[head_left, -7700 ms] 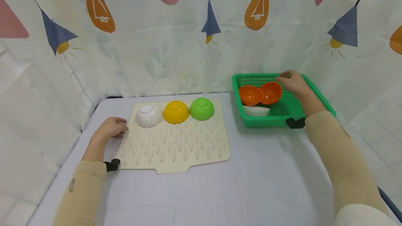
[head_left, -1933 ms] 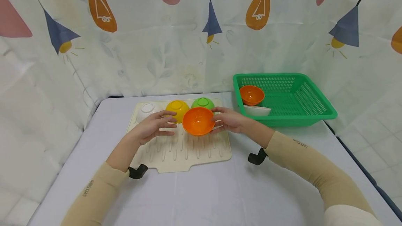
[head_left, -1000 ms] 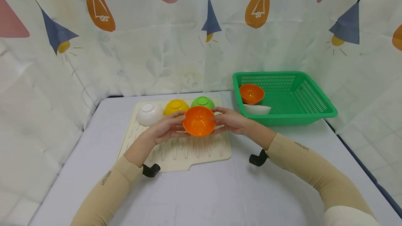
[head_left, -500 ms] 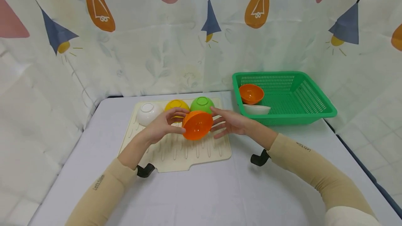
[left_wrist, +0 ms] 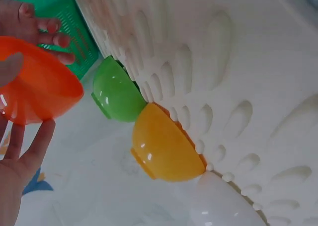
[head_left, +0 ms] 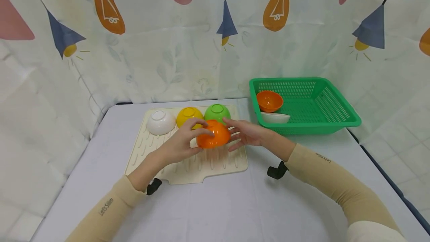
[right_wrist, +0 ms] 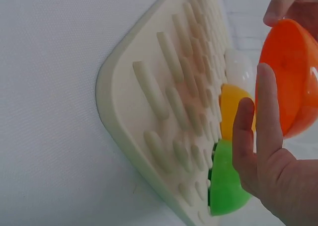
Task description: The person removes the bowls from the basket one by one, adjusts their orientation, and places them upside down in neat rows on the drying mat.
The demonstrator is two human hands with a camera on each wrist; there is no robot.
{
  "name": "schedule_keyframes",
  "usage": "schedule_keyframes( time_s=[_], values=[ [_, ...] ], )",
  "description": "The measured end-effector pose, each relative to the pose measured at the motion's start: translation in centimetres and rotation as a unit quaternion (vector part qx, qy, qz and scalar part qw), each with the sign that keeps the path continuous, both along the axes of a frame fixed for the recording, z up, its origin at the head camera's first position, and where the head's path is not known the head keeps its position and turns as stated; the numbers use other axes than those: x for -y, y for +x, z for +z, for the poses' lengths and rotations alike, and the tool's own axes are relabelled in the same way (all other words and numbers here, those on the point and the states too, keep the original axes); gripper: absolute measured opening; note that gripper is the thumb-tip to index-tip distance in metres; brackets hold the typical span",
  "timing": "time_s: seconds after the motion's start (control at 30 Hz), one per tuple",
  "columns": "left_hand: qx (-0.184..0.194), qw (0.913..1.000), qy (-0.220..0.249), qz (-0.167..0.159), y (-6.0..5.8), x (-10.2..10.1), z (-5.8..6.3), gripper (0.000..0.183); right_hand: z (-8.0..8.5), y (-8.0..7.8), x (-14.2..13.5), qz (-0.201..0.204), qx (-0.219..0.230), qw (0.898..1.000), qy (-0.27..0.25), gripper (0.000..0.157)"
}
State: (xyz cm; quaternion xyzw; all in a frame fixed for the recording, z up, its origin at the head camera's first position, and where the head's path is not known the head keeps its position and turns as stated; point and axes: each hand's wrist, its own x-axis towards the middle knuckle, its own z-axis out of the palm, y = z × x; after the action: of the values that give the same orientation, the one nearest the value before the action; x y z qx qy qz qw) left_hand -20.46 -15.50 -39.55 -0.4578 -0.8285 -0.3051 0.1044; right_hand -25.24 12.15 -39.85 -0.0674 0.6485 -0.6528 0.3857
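Note:
My left hand point(head_left: 181, 141) grips an orange bowl point(head_left: 216, 137), fingers over its outside, and holds it upside down above a cream ridged drying mat point(head_left: 144, 158). Against the bowl's right side is my right hand point(head_left: 246, 133), its fingers stretched out. The right wrist view shows these straight fingers point(right_wrist: 268, 107) overlapping the bowl's open side, with the left hand at its far end. Along the mat's back edge a white bowl point(head_left: 159, 123), a yellow bowl point(head_left: 188, 114) and a green bowl point(head_left: 217, 112) stand in a row, bases up.
To the right, a green basket point(head_left: 312, 131) holds another orange bowl point(head_left: 270, 102) and a white bowl point(head_left: 275, 118) in its left part. A patterned curtain point(head_left: 201, 47) hangs behind the white-covered table point(head_left: 218, 212).
An orange bowl has left the basket and come over the mat. Its opening faced me; now my left hand has turned it over, and my right fingers have loosened from it.

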Motion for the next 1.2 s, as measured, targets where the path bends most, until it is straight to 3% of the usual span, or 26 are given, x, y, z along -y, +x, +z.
schedule_keyframes(
  time_s=[0.07,0.2,0.3,0.4,0.73,0.83,0.97,1.07,1.2],
  values=[
    [-0.066,0.9972,-0.03,-0.015,0.2,-0.5,0.1,0.05,0.1,0.0,0.0,0.005,-0.005,1.0,-0.002,0.066],
    [-0.167,0.9822,-0.076,-0.04,0.4,-1.1,0.0,0.049,0.2,0.1,-0.1,0.019,-0.015,1.0,-0.012,0.056],
    [-0.203,0.9739,-0.092,-0.043,0.5,-1.4,-0.1,0.046,0.1,0.1,-0.1,0.026,-0.017,0.999,-0.015,0.05],
    [-0.213,0.971,-0.1,-0.043,0.6,-1.5,-0.2,0.044,0.0,0.1,0.0,0.024,-0.013,1.0,-0.008,0.047],
    [-0.214,0.9689,-0.118,-0.038,0.4,-1.7,-0.8,0.04,-0.1,0.3,0.1,0.007,-0.029,0.999,0.014,0.05],
    [-0.182,0.9774,-0.105,-0.024,0.5,-1.7,-1.0,0.045,0.0,0.3,0.0,-0.003,-0.034,0.999,0.018,0.051],
    [-0.122,0.99,-0.067,0.023,0.7,-1.5,-1.0,0.053,0.5,0.4,-0.1,-0.016,-0.041,0.999,0.021,0.055],
    [-0.085,0.9936,-0.045,0.06,0.8,-1.6,-0.8,0.056,0.7,0.6,0.0,-0.028,-0.044,0.998,0.022,0.057],
    [-0.046,0.9948,-0.046,0.078,0.9,-1.7,-0.9,0.066,0.7,0.7,0.2,-0.036,-0.053,0.997,0.031,0.055]
  ],
)
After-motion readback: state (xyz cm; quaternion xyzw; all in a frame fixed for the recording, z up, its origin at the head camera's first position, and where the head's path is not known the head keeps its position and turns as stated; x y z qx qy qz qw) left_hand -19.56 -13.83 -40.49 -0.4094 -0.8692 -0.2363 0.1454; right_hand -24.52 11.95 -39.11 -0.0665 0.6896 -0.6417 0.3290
